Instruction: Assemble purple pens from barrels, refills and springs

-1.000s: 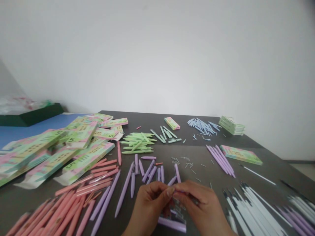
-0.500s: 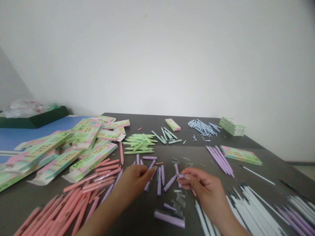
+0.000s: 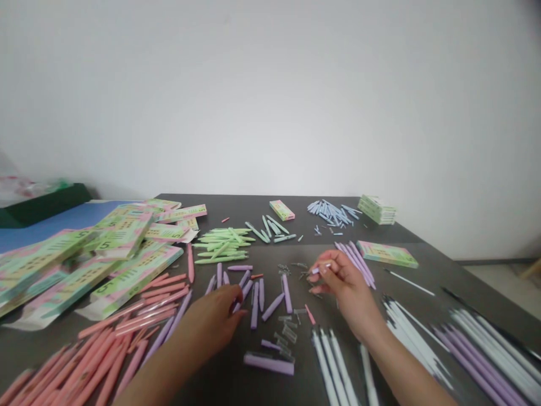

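At the far left of the frame, a dark green tray [image 3: 51,204] rests on a blue surface [image 3: 25,239]. Beside it, patterned cardboard boxes [image 3: 122,237] lie in an overlapping heap, and below them pink pen barrels [image 3: 91,361] spread into the lower left corner of the dark table [image 3: 220,386]. Just left of centre, your left hand [image 3: 220,316] is palm down, its fingers curled at some loose purple barrels [image 3: 255,307]; your own hand hides the fingertips, so whether they grip one cannot be told. Above that hand sits a pile of light green barrels [image 3: 224,245]. Right of the loose purple barrels, small clear pieces [image 3: 289,334] are scattered at lower centre. Next, right of centre, your right hand [image 3: 344,285] pinches a small pale purple piece [image 3: 322,269] between thumb and fingers, raised above the table. Beyond it, in the upper right, lie light blue pieces [image 3: 332,211] and a stack of green boxes [image 3: 377,210]. At lower right, white sticks [image 3: 492,344] and long purple sticks [image 3: 469,361] lie slanted side by side
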### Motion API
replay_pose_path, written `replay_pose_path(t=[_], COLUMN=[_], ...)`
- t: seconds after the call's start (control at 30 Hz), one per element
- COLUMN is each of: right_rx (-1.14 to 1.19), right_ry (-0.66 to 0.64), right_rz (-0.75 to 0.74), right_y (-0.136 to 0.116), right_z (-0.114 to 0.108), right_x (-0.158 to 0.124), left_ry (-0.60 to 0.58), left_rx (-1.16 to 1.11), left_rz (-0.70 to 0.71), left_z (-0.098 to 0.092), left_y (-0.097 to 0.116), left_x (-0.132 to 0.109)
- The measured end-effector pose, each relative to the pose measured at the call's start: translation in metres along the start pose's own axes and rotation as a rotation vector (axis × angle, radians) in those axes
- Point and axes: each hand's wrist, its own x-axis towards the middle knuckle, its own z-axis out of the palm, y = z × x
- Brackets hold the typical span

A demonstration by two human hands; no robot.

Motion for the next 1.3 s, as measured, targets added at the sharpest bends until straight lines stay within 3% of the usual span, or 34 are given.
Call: replay_pose_path(t=[0.17,0.33,0.47,0.63,0.73,0.83,0.93,1.07,1.17,1.3], right_rx=[-0.032,-0.059,-0.008,0.01,-0.01,0.004,0.038,-0.092,-0.274,-0.395], right_ry=[-0.016,-0.074,-0.112,-0.144,-0.153,-0.191,-0.247,-0.321,-0.381,-0.381], right_rz=[-0.033,0.012,0.079,0.153,0.15,0.151,0.181,0.168,0.06,-0.112], right_y=[0.01,0.009,0.007,0.006,0.004,-0.001,-0.005,-0.006,-0.007,-0.009], right_z=[0.0,0.005,0.012,0.017,0.019,0.022,0.028,0.031,0.028,0.022], right_x=[0.002,-0.004,-0.01,-0.013,-0.014,-0.021,-0.03,-0.038,-0.037,-0.034], left_ry=[-0.02,-0.266,-0.296,-0.305,-0.356,-0.477,-0.5,-0.498,-0.502,-0.314], left_rx=[0.013,-0.12,0.003,-0.042,-0.294,-0.697,-0.982,-1.151,-1.197,-1.171], left_rz=[0.001,0.248,0.301,0.344,0.28,0.143,0.051,-0.057,-0.147,-0.116], left_z=[0.0,0.008,0.025,0.028,0.016,0.005,0.002,0.005,0.006,0.005], left_y=[0.004,0.035,0.05,0.043,0.037,0.033,0.03,0.026,0.025,0.027], left_x=[0.0,-0.019,-0.029,-0.028,-0.026,-0.021,-0.014,-0.011,-0.01,-0.01])
